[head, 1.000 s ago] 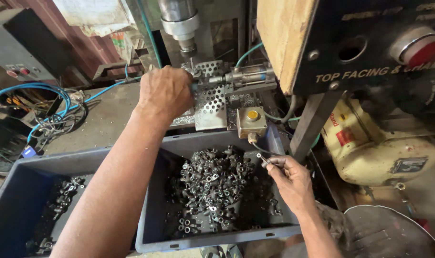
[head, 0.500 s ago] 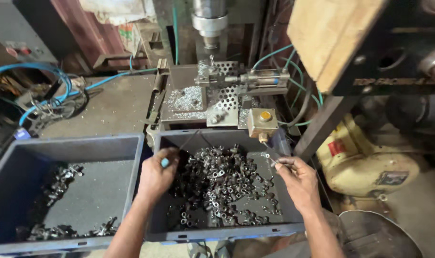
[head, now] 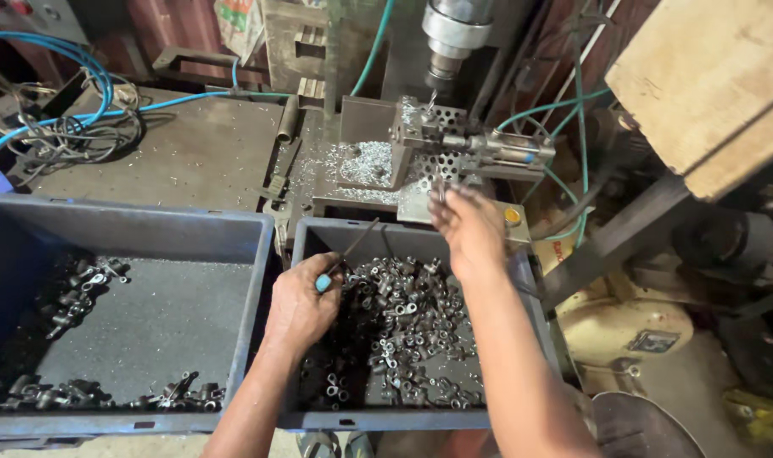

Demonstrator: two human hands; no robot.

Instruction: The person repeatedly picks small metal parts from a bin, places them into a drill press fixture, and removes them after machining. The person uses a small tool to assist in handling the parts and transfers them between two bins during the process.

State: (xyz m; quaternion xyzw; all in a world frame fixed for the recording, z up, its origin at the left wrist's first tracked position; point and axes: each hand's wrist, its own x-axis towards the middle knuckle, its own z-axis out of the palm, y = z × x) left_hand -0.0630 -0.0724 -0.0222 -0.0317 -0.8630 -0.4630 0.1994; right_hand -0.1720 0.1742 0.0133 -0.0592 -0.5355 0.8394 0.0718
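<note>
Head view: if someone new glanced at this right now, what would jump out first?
Probably the grey crate at bottom centre, heaped with small dark metal fittings, with the left hand in it holding a thin tool with a blue handle. Next, the right hand reaching up to the perforated metal fixture under the drill spindle, amid bright swarf.

The left hand, up at the drill fixture a second ago, is now down in the right-hand bin, gripping a thin blue-handled tool over the small metal parts. The right hand, earlier low over that bin, now reaches up to the fixture, fingertips at its perforated plate.
</note>
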